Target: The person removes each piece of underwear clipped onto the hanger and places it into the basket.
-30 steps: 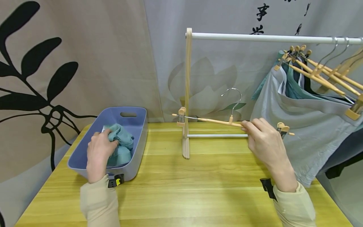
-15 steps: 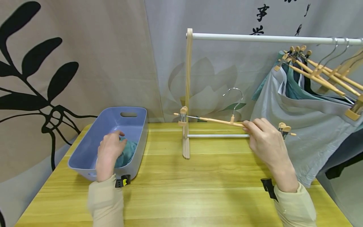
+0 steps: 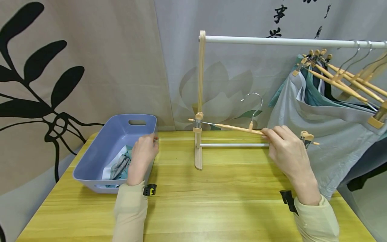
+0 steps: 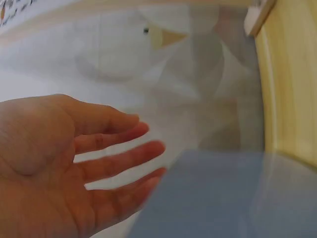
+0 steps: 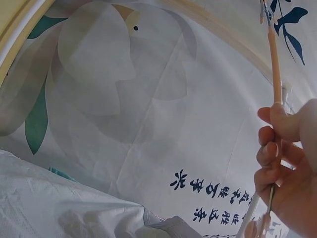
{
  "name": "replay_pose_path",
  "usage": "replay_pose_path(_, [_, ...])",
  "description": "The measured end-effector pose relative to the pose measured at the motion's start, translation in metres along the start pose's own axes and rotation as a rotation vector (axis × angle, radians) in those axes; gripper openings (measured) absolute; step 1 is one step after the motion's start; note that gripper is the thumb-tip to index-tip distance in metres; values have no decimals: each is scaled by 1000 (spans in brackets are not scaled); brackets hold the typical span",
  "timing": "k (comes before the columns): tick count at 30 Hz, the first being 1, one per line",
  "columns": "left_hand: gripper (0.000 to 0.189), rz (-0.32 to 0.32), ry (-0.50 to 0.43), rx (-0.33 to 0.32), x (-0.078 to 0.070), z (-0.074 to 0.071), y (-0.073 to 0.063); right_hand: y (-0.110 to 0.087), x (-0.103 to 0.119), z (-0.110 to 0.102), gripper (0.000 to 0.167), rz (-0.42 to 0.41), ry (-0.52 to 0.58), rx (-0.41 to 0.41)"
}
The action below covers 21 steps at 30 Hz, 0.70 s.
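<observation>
My left hand (image 3: pixel 142 155) is over the right rim of the blue plastic bin (image 3: pixel 90 158). In the left wrist view its fingers (image 4: pixel 124 161) are loosely spread and hold nothing, with the bin wall beside them. Crumpled teal, grey and white cloth (image 3: pixel 119 164) lies in the bin, partly hidden behind this hand. My right hand (image 3: pixel 288 154) grips the bar of a wooden clip hanger (image 3: pixel 237 127) near its right end. The hanger's metal hook points up, and no cloth is in its clips. In the right wrist view, fingers and thumb curl round the bar.
A wooden garment rack (image 3: pixel 201 84) with a white rail (image 3: pixel 272 41) stands at the back of the wooden table (image 3: pixel 211 201). On its right, several clip hangers carry garments, a light grey pair of shorts (image 3: pixel 320 134) in front. A patterned curtain (image 3: pixel 121 60) hangs behind.
My left hand has let go of the teal cloth, which has dropped into the bin, and has moved right to the rim. The right hand and hanger have shifted slightly right.
</observation>
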<state>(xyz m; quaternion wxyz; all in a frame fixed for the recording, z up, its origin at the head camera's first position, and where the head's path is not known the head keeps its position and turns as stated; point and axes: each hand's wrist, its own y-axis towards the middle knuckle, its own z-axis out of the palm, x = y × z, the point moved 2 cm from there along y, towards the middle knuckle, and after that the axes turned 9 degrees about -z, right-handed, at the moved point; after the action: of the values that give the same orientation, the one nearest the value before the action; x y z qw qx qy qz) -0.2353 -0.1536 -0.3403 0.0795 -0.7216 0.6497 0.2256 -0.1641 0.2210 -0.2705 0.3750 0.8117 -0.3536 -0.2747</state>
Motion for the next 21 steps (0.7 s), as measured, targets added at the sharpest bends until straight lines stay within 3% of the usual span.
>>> replay_pose_path(13, [30,134,-116,-40,-56,38,20,-1,-2,-2,14,11,-14,6])
replay_pose_path(21, [53,208,-274,14,-84,54,34,-2,-3,-3,14,16,-25,11])
